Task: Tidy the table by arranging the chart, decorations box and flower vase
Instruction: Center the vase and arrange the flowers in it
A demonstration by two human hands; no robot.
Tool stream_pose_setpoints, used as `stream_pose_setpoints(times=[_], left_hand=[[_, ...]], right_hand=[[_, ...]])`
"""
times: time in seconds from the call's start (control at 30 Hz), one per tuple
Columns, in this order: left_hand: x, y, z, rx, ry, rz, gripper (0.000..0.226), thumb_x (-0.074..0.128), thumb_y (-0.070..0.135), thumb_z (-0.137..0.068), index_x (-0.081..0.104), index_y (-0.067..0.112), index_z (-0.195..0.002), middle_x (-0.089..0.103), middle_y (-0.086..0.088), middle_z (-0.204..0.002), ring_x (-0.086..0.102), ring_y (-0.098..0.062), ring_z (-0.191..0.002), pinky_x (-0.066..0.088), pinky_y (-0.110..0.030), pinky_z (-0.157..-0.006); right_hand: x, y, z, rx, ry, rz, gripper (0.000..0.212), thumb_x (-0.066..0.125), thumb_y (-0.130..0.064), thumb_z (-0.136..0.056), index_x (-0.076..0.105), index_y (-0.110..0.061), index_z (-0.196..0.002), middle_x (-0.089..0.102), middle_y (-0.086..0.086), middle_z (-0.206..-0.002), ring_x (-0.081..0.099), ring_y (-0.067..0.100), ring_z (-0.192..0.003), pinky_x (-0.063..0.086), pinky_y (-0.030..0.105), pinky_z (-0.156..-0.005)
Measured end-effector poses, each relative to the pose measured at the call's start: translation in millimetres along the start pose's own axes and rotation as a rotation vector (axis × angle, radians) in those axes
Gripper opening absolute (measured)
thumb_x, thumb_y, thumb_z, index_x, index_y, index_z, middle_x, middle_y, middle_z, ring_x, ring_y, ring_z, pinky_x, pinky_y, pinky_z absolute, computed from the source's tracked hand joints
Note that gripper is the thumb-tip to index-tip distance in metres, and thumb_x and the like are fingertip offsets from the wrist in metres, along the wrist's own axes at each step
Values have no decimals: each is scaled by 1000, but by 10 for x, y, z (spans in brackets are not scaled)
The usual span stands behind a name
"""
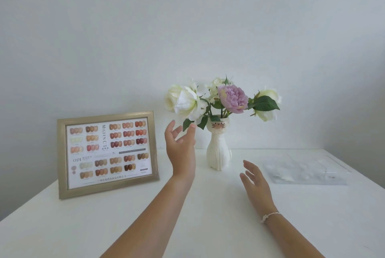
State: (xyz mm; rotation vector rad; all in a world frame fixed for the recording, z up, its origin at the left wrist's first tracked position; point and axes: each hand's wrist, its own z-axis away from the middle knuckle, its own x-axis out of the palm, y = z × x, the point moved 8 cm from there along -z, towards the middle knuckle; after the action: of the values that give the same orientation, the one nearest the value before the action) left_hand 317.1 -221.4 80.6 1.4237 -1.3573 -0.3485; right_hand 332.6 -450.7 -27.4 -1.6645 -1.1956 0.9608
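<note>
While the left hand (180,143) was lifted above the white table (145,216), its fingers were spread apart and a little bent, and it held nothing. The fingertips (193,126) reached up to the lowest green leaves of the bouquet, just under the big white rose (183,101); I could not tell if they really touched a leaf. The right hand (255,180) stayed lower, close over the table, with the palm turned to the left and the fingers straight and loose, also holding nothing. On its wrist was a thin pale bracelet (269,216).

Between the two hands, a bit further back, stood the flower vase (218,149). It was white, upright, shaped like a sitting cat with a small drawn face near the opening. Neither hand touched its body. From it rose white roses, one lilac flower (232,98) and dark green leaves.

To the left of the left hand, well apart from the vase, stood the chart (107,153): a sheet with rows of nail colour samples in a pale gold frame, leaning slightly backward and facing the room. To the right of the right hand, near the far right edge of the table, lay the decorations box (306,169), flat and transparent; what was inside was too faint to tell. Behind everything was a plain light wall (187,28).
</note>
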Motion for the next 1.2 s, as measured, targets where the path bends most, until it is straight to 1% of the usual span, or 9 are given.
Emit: stream_pose_setpoints(times=[0.13, 0.23, 0.33, 0.4, 0.6, 0.67, 0.73, 0.93, 1.2], left_hand=[[48, 229, -37, 0, -12, 36, 81, 71, 35, -77, 24, 32, -142, 42, 8, -128, 53, 10, -94, 46, -29, -92], [145, 382, -84, 24, -34, 23, 87, 73, 36, -75, 19, 33, -144, 41, 7, -130, 56, -3, -101, 45, -28, -93], [225, 464, -147, 47, -37, -19, 83, 73, 35, -76, 24, 31, -143, 40, 4, -139, 56, -7, -104, 47, -33, -97], [256, 499, -197, 77, -31, -59, 77, 71, 34, -77, 29, 30, -141, 42, 4, -141, 56, -5, -102, 48, -32, -95], [391, 568, -357, 149, -40, -175, 63, 67, 32, -81, 39, 27, -137, 47, 4, -135, 54, 0, -93, 38, -11, -73], [437, 591, -407, 172, -43, -216, 62, 67, 31, -81, 40, 24, -137, 48, 3, -134, 56, -5, -97, 38, -10, -73], [480, 595, -461, 184, -41, -241, 60, 67, 30, -81, 42, 22, -136, 50, 1, -133, 56, -12, -106, 39, -14, -79], [658, 594, -600, 225, -67, -367, 56, 64, 29, -82, 46, 18, -134, 53, -3, -130, 49, -15, -118, 37, -24, -95], [857, 536, -721, 233, -105, -483, 52, 62, 32, -81, 51, 18, -129, 59, -2, -124, 52, -18, -114, 38, -24, -87]], right_hand=[[-64, -22, 113, 4, 14, 8, 36, 52, -11, -92, 49, -25, -125, 49, -8, -133, 48, 17, -122, 35, 22, -88], [-83, -26, 172, 8, 12, 22, 34, 53, -11, -91, 50, -28, -121, 51, -9, -129, 48, 17, -121, 35, 23, -88], [-80, -21, 204, 14, 0, 93, 33, 53, -11, -91, 52, -28, -120, 51, -7, -129, 47, 17, -122, 37, 25, -93], [-57, -11, 206, -1, -29, 261, 35, 56, -15, -89, 53, -24, -123, 52, -3, -133, 47, 18, -123, 36, 26, -100], [187, 75, 260, -37, -247, 770, 47, 54, -42, -86, 46, -27, -130, 48, -9, -135, 42, 8, -128, 28, 19, -105], [234, 80, 265, -78, -265, 849, 48, 52, -46, -85, 48, -27, -130, 46, -8, -137, 40, 8, -129, 25, 18, -107], [247, 82, 265, -106, -261, 894, 46, 50, -48, -86, 51, -27, -127, 45, -7, -139, 38, 10, -131, 23, 18, -106], [285, 111, 255, -152, -254, 961, 45, 46, -49, -87, 52, -26, -125, 48, -6, -137, 37, 13, -131, 21, 21, -107], [297, 146, 233, -167, -252, 967, 46, 45, -50, -86, 52, -26, -124, 48, -6, -135, 38, 12, -129, 22, 22, -108]])
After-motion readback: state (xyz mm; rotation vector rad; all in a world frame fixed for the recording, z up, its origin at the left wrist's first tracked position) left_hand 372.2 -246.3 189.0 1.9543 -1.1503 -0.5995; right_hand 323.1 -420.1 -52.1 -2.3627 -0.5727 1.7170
